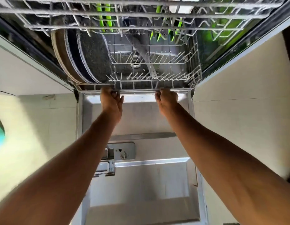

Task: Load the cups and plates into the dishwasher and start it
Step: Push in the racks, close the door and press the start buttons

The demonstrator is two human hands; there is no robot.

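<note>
The open dishwasher door (141,120) lies flat just in front of the lower rack (141,92), and the upper rack (141,15) sits above that rack. Large dark plates (85,57) stand on edge in the lower rack's left side. The left hand (111,99) and the right hand (167,99) each grip the lower rack's front rail, fingers (106,92) curled round it.

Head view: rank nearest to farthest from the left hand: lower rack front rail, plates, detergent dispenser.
1. lower rack front rail: the left hand grips it, left of the rail's middle.
2. plates: on edge in the rack's left side, just behind the hand.
3. detergent dispenser: on the lowered door, back toward the person.
</note>
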